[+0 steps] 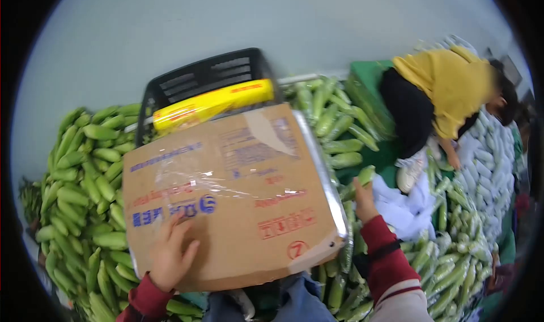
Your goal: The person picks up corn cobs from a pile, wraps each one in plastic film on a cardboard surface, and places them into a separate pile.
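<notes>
My left hand point(174, 248) hovers over or rests on a flat brown cardboard sheet point(243, 180) in front of me, its fingers spread and nothing in them. Shiny clear film lies across the middle of the cardboard, and a metal edge point(324, 177) runs along its right side. Off that edge, my right hand point(365, 202) is closed around a green ear of corn point(366, 176), whose top shows above the fingers. A large pile of green corn ears point(85, 180) lies to the left of the cardboard.
Behind the cardboard stands a black plastic crate point(204, 73) with a yellow roll point(212, 104) across it. Film-wrapped ears point(334, 115) lie to the right. A person in a yellow top point(445, 87) bends over beside white cloth point(405, 203) and a pile of pale wrapped items point(487, 169).
</notes>
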The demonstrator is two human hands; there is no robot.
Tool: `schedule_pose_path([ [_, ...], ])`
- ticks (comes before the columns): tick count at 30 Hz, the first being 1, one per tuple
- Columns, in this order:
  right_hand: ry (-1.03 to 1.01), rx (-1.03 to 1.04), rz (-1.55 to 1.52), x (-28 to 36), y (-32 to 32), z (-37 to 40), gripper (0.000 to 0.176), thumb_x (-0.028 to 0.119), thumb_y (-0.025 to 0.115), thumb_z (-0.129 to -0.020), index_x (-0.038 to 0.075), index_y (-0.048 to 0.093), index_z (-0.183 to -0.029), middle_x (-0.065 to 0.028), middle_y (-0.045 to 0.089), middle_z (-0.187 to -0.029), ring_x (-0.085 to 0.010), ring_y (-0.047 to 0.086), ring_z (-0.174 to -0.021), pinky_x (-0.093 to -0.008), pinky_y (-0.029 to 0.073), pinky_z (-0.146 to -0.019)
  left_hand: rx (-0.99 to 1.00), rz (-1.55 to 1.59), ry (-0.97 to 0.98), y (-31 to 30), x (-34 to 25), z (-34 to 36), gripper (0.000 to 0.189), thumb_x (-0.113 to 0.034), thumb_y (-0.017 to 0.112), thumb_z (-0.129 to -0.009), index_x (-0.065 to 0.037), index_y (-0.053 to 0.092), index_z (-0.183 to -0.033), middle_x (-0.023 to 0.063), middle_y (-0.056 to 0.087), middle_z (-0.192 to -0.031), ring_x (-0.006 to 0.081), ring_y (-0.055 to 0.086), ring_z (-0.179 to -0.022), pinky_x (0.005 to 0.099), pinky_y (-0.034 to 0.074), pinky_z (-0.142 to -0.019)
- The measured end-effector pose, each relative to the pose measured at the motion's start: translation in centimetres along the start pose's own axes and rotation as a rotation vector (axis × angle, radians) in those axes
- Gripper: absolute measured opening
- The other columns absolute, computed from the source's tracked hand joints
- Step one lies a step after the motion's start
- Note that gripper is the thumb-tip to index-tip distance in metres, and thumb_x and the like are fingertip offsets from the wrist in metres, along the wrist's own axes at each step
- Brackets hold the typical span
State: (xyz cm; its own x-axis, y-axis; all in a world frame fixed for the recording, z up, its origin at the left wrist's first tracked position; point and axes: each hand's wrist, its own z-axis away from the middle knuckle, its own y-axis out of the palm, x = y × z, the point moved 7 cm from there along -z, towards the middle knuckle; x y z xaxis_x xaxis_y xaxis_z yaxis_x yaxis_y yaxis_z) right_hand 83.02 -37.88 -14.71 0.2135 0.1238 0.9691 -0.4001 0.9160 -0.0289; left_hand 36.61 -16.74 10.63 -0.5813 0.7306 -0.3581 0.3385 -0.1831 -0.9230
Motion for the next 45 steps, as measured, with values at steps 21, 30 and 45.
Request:
schedule_pose_path([
  [21, -1.148, 0.842, 0.816, 16.6, 14.2, 21.4, 0.022, -0.002, 0.062, -0.085, 0.001, 0.055, -0.106, -0.0154, 0.060, -0.088, -0.0314, 0.059, -0.072, -0.0348, 0.049, -0.066, -0.339, 0.203, 0.027, -3.0, 8.1, 11.2, 0.014, 0.000, 0.061, -0.087, -0.005, 0.064, -0.100, 0.0133, 0.070, -0.101, 0.0284, 0.069, -0.091, 0.0363, 0.054, -0.079],
  [30, -0.958, 0.857, 0.957, 19.1, 22.8, 20.9, 0.048, 0.001, 0.070, -0.078, 0.005, 0.058, -0.124, -0.0149, 0.058, -0.105, -0.0316, 0.056, -0.102, -0.0412, 0.047, -0.085, -0.373, 0.504, -0.310, -0.9, 11.1, 12.5, 0.010, -0.002, 0.062, -0.089, -0.002, 0.066, -0.098, 0.0132, 0.071, -0.092, 0.0265, 0.069, -0.081, 0.0327, 0.054, -0.072],
  [45, -0.756, 0.797, 0.900, 16.0, 10.0, 24.1, 0.015, 0.011, 0.059, -0.093, -0.002, 0.060, -0.100, -0.0171, 0.062, -0.097, -0.0302, 0.060, -0.090, -0.0380, 0.047, -0.084, -0.277, 0.206, 0.077, 1.6, 6.1, 22.9, 0.017, -0.004, 0.067, -0.079, -0.003, 0.062, -0.095, 0.0142, 0.067, -0.110, 0.0301, 0.064, -0.107, 0.0398, 0.054, -0.082],
])
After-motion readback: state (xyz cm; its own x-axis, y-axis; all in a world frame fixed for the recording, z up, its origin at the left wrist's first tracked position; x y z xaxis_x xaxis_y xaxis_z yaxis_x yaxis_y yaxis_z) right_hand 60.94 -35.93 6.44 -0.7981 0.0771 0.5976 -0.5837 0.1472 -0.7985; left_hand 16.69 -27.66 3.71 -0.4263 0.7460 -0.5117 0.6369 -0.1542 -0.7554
